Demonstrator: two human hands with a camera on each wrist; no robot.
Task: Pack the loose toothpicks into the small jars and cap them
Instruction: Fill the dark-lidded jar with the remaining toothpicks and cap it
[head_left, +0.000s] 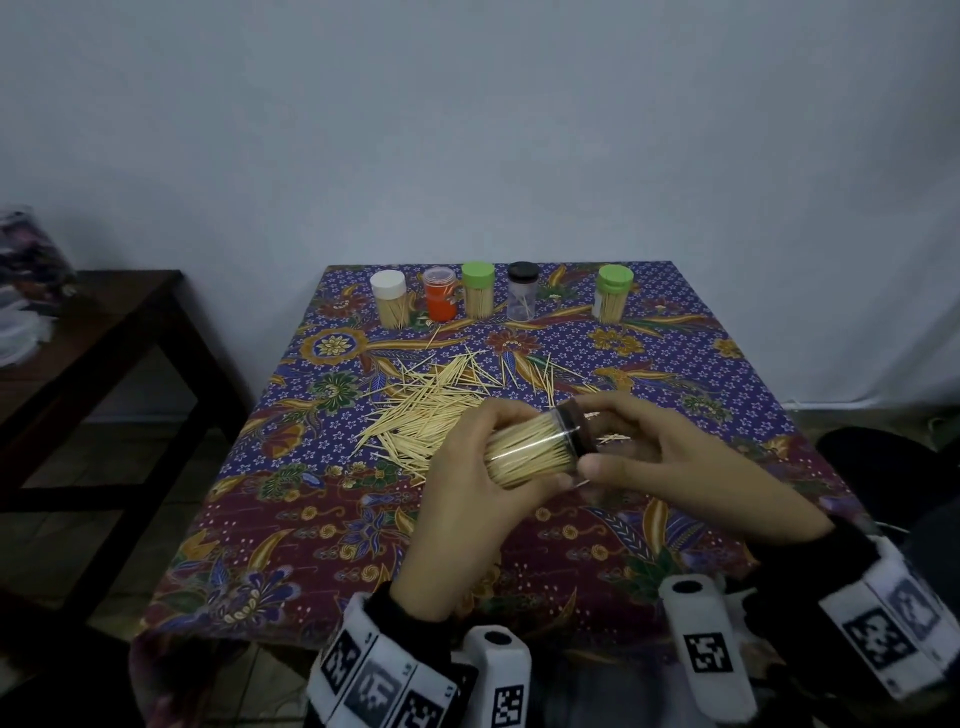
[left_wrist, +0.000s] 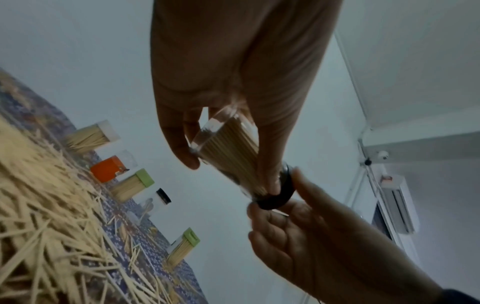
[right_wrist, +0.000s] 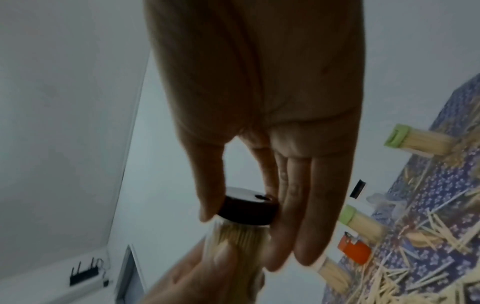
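A clear jar (head_left: 527, 447) packed with toothpicks lies on its side in the air above the table's middle. My left hand (head_left: 480, 467) grips its body (left_wrist: 228, 152). A dark cap (head_left: 576, 428) sits on the jar's right end, and my right hand (head_left: 639, 447) pinches that cap (right_wrist: 246, 209) between thumb and fingers. Just behind the hands, a pile of loose toothpicks (head_left: 431, 405) is spread over the patterned tablecloth (head_left: 322, 530).
Along the table's far edge stand a white-capped jar (head_left: 389, 299), an orange jar (head_left: 440, 293), two green-capped jars (head_left: 478, 288) (head_left: 613, 293) and a nearly empty black-capped jar (head_left: 522, 291). A dark wooden bench (head_left: 104, 332) stands to the left.
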